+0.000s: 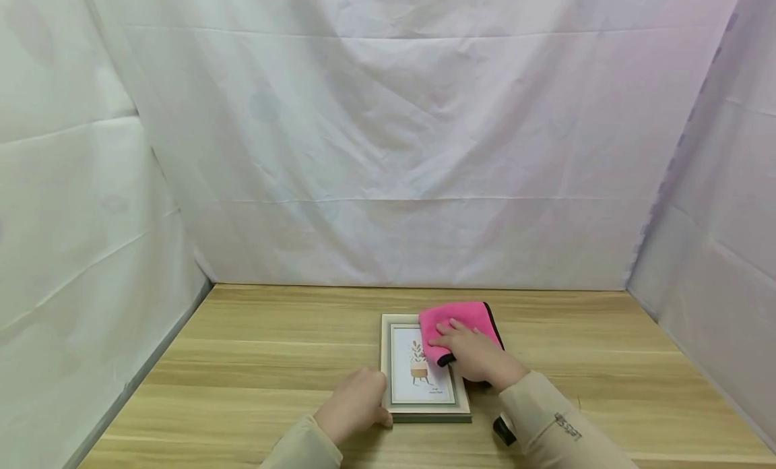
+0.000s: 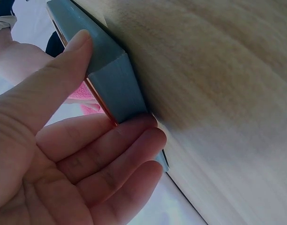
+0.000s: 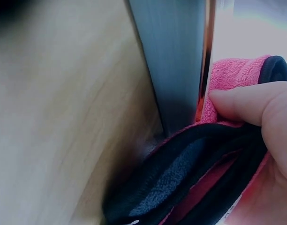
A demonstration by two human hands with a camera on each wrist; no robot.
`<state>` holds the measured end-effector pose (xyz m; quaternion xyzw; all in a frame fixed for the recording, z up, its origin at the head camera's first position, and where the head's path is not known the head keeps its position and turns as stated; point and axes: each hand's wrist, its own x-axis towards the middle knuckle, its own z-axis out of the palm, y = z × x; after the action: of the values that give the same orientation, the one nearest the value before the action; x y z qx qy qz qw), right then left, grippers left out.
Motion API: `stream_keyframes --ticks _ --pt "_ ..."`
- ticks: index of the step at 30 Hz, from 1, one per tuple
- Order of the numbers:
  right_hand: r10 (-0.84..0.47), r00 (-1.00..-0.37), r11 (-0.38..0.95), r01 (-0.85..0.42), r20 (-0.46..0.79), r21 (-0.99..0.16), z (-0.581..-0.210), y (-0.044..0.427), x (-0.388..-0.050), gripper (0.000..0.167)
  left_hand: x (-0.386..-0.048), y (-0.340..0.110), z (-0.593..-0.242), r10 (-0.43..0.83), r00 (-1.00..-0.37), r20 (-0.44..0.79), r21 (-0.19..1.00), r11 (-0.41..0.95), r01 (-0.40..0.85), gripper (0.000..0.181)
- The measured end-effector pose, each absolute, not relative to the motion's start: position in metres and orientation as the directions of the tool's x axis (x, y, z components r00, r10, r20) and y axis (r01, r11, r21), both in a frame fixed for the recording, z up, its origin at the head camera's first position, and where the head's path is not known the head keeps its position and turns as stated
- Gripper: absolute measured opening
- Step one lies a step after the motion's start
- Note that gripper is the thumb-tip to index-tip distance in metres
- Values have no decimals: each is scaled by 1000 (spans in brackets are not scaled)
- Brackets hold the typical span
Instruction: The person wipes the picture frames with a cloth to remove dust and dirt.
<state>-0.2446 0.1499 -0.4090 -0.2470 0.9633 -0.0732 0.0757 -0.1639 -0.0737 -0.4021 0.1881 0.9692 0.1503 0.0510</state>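
A picture frame (image 1: 386, 361) with a pale border and a potted-plant print lies face up on the wooden table. At its lower left corner my left hand (image 1: 356, 403) grips it. The left wrist view shows the thumb on one grey-green side of the frame (image 2: 117, 86) and the fingers against the adjoining side. My right hand (image 1: 475, 351) presses a folded pink cloth (image 1: 467, 313) with black edging onto the frame's upper right part, fingers spread. In the right wrist view, the thumb lies on the cloth (image 3: 235, 72), whose folded layers hang past the frame's side.
The wooden table (image 1: 273, 348) extends around the frame. White sheeting (image 1: 388, 152) hangs behind it and on both sides. A small black-ended item (image 1: 504, 431) shows beside the right sleeve, partly hidden.
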Motion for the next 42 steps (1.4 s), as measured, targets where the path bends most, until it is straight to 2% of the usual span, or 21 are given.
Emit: stream_keyframes --ticks 24,42 --pt "-487 -868 866 -466 -93 -182 -409 150 -257 44 -164 -72 -401 370 -928 -42 302 890 341 32" --pt "-505 -858 855 -481 -99 -193 -407 151 -248 47 -165 -72 -403 372 -928 -26 307 886 347 33"
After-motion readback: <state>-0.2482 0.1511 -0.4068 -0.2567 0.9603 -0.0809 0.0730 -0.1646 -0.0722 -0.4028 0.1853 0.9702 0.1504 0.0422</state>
